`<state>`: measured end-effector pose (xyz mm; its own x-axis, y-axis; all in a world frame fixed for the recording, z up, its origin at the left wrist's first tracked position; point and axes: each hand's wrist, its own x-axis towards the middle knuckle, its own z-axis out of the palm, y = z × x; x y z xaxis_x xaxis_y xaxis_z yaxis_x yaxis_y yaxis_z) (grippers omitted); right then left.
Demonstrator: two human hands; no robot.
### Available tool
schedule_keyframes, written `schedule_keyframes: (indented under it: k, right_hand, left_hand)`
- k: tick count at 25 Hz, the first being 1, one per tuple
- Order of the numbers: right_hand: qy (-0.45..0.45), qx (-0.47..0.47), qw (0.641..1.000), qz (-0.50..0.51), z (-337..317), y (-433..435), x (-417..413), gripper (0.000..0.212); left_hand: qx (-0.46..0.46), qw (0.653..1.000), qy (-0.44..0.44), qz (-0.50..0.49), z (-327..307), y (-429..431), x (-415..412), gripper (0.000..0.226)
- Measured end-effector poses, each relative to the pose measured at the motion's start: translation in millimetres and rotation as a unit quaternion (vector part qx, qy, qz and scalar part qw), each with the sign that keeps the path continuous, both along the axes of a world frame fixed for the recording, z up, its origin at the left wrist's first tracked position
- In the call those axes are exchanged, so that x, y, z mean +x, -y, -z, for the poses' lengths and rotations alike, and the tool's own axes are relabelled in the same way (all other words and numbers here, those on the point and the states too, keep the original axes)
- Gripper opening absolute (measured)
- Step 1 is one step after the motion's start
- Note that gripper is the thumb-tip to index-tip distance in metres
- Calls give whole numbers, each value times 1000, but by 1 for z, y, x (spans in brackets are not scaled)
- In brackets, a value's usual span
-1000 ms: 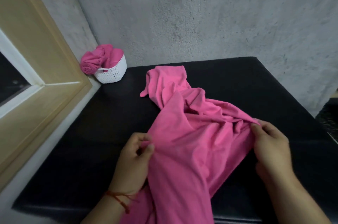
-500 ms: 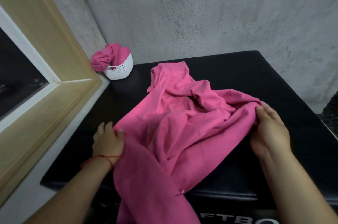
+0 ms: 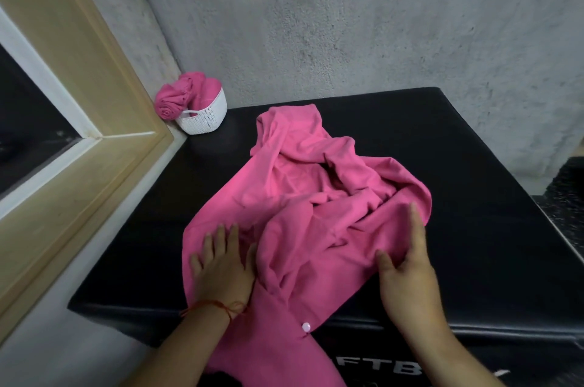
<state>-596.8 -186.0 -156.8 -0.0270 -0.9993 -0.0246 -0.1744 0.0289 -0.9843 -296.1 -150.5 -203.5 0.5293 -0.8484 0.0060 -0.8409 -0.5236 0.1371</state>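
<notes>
Both hands have let go of the edges they were pinching half a second ago and now lie on top of the pink garment (image 3: pixel 316 197). The left hand (image 3: pixel 221 269) has slid in from the cloth's left border and rests flat, fingers spread and straight, low and left of centre in the frame. The right hand (image 3: pixel 407 276) has come in from the far right fold; its fingers point up the frame, its thumb is out to the side, and it presses the cloth without gripping it.

The garment lies crumpled in the middle of the black worktop (image 3: pixel 474 149). One narrow end reaches toward the wall (image 3: pixel 347 23), and the near end spills over the front edge at the bottom of the frame, where a pale button (image 3: pixel 306 327) shows. Deep folds bunch between the hands and toward the right.

The cloth looks light, thin and limp. It will likely drape and wrinkle rather than hold a shape, and should slide easily on the smooth worktop. Flat palms suit smoothing it out. For lifting or folding, a hem or the buttoned edge seems the best hold, one corner per hand, so the loose bulk does not drag.

At the upper left, beside the window frame (image 3: pixel 79 102), a white basket (image 3: pixel 205 121) holds rolled pink cloth (image 3: pixel 177 99), well apart from the garment.
</notes>
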Motion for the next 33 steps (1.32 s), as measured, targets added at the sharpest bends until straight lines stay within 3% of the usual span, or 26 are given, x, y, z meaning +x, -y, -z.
schedule_keyframes:
  k: [3, 5, 8, 12, 17, 24, 28, 30, 33]
  right_hand:
    - [-11, -14, 1000, 23, 2, 13, -7, 71]
    - [-2, -5, 999, 42, 0, 27, -17, 67]
    - [-1, -10, 996, 87, -4, 44, -46, 75]
    - [-25, 9, 988, 152, -9, 65, -101, 89]
    - [-127, 11, 968, 215, -3, 80, -148, 85]
    - [-291, -53, 942, 162, 10, 93, -143, 51]
    - [-420, -118, 886, 155, 11, 95, -119, 52]
    - [-447, -161, 871, 125, 12, 100, -105, 43]
    - [-440, -177, 877, 82, 17, 107, -82, 23]
  left_hand:
    - [16, 1000, -5, 16, 2, 2, 4, 76]
    - [21, 999, -3, 35, 1, 2, 13, 80]
    - [23, 997, 14, 70, -1, 6, 32, 92]
    - [31, 991, 16, 129, -5, 10, 66, 81]
    - [43, 978, 21, 201, -17, 8, 111, 75]
    - [33, 983, 25, 177, -13, 7, 137, 75]
    - [44, 986, 32, 160, -14, 9, 136, 72]
    - [55, 987, 36, 144, -14, 10, 135, 71]
    - [69, 988, 32, 132, -14, 11, 135, 72]
